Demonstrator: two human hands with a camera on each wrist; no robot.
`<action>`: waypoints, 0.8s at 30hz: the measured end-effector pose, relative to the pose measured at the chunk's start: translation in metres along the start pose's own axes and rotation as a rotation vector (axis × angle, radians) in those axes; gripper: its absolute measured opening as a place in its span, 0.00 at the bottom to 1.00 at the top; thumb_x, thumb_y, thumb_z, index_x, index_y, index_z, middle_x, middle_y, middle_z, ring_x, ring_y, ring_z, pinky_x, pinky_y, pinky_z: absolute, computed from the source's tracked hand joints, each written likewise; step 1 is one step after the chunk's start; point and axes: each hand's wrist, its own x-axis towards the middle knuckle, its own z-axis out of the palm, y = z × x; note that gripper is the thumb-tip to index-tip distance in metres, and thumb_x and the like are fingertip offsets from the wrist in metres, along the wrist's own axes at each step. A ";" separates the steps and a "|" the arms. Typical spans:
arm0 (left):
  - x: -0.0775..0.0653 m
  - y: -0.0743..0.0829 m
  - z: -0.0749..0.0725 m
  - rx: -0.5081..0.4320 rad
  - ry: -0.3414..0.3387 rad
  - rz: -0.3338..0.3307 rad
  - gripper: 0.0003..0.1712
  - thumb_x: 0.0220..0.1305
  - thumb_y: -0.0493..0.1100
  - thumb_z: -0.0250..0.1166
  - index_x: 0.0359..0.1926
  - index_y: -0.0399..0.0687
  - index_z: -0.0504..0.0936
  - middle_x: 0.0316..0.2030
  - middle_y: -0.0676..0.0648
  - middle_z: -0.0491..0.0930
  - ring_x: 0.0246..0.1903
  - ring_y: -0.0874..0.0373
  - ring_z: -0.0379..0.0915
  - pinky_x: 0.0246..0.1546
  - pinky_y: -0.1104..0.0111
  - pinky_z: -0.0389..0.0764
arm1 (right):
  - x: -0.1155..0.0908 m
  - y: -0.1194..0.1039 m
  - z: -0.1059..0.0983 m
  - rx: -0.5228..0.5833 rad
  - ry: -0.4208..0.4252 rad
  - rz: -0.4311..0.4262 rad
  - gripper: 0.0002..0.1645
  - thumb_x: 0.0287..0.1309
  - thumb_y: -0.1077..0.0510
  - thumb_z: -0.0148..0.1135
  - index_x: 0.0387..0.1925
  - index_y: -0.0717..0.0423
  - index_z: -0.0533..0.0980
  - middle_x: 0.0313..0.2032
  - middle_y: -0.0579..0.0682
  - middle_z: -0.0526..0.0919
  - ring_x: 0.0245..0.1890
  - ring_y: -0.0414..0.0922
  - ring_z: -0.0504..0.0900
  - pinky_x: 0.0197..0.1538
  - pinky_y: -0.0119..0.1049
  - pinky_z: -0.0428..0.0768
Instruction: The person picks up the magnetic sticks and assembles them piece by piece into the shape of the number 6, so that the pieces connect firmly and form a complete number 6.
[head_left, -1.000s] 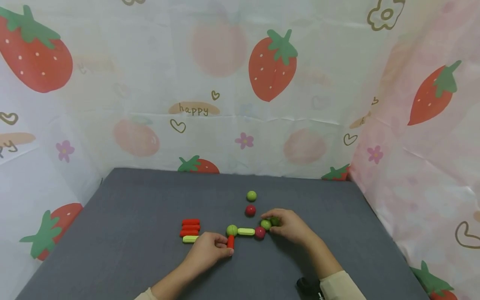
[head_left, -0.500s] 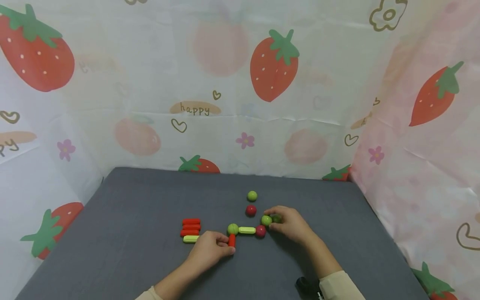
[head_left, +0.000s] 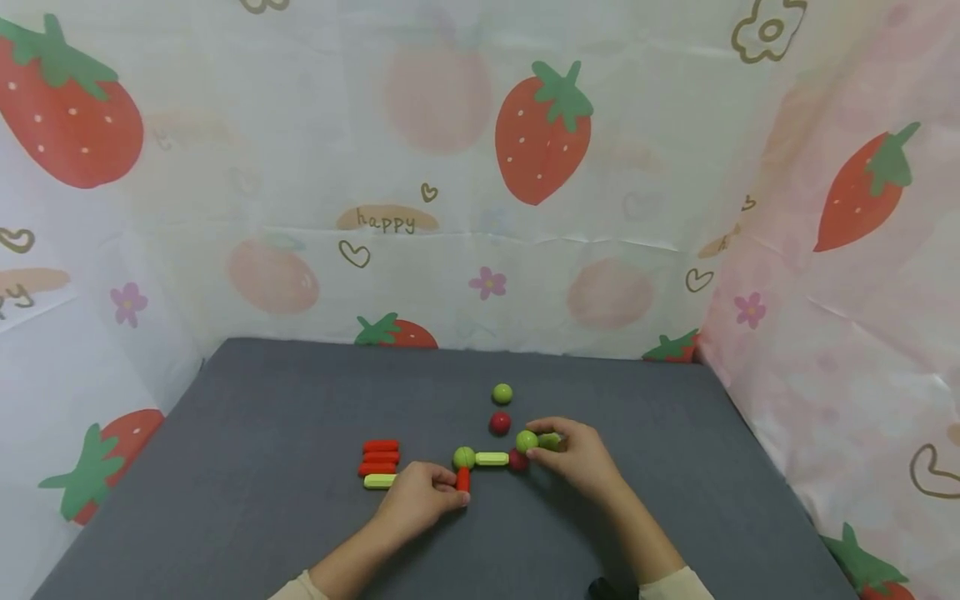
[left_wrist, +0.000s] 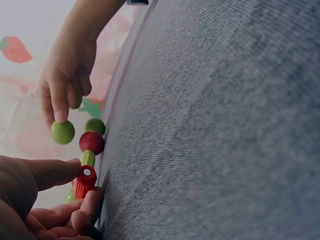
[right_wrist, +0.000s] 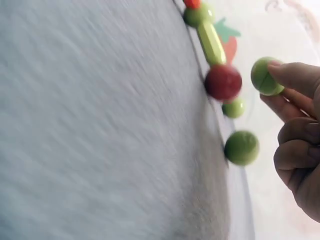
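Note:
A red stick (head_left: 463, 481) is pinched between the thumb and fingers of my left hand (head_left: 422, 500). Its far end meets a green ball (head_left: 464, 457), from which a yellow-green stick (head_left: 492, 459) runs right to a dark red ball (head_left: 517, 461). Between the thumb and fingertips of my right hand (head_left: 581, 454) is another green ball (head_left: 527, 441). In the right wrist view this held ball (right_wrist: 265, 77) is off the table, apart from the red ball (right_wrist: 223, 82). One more green ball (right_wrist: 242, 148) lies on the table, partly hidden by the right hand in the head view.
Several red sticks (head_left: 381, 457) lie stacked side by side at left, with a yellow-green stick (head_left: 379, 482) in front of them. Behind the joined pieces sit a red ball (head_left: 500, 423) and a green ball (head_left: 502, 393). A black object (head_left: 602, 589) shows near the right sleeve.
My right hand has lifted its green ball and brought it slightly left over the dark red ball, leaving another green ball behind. The left hand stays almost still on the red stick.

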 end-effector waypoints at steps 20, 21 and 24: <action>0.013 0.005 -0.004 0.057 0.011 0.012 0.09 0.60 0.47 0.76 0.30 0.47 0.91 0.26 0.55 0.84 0.26 0.61 0.73 0.27 0.68 0.74 | -0.029 -0.018 0.042 0.163 -0.181 -0.013 0.19 0.52 0.54 0.80 0.46 0.52 0.86 0.46 0.51 0.88 0.36 0.41 0.86 0.34 0.34 0.80; 0.013 0.006 -0.004 0.061 0.010 0.010 0.09 0.60 0.48 0.76 0.29 0.47 0.91 0.26 0.55 0.84 0.25 0.61 0.73 0.26 0.68 0.73 | -0.030 -0.018 0.043 0.166 -0.193 -0.017 0.19 0.52 0.55 0.80 0.46 0.52 0.86 0.46 0.51 0.88 0.37 0.42 0.86 0.34 0.34 0.80; 0.014 0.007 -0.003 0.071 0.013 0.001 0.09 0.59 0.48 0.76 0.28 0.49 0.91 0.25 0.55 0.84 0.25 0.61 0.72 0.25 0.68 0.72 | -0.033 -0.020 0.048 0.183 -0.223 -0.019 0.18 0.51 0.56 0.81 0.45 0.52 0.86 0.45 0.49 0.88 0.40 0.42 0.86 0.35 0.33 0.80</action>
